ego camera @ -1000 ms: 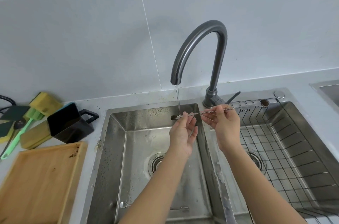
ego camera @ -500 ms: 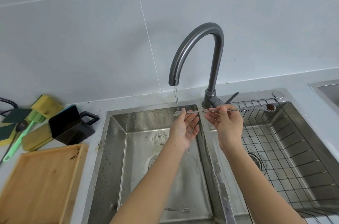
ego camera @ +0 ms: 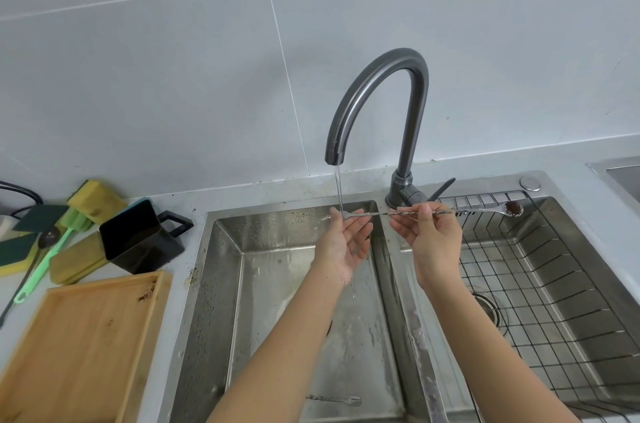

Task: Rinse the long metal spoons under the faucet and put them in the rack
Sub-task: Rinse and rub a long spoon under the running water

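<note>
Now right hand (ego camera: pixel 433 242) pinches spoon (ego camera: pixel 450 212); left hand (ego camera: pixel 344 242) seemingly supports it under faucet (ego camera: pixel 381 93).

Pale grey wall tiles (ego camera: pixel 173 59) with thin white grout lines fill the far side. Below them runs a light grey surface (ego camera: pixel 242 194), speckled with dirt near the wall. Lighting is soft and even, with no hard shadows.

Faucet (ego camera: pixel 377 104) above open basin (ego camera: pixel 298 284)
</note>
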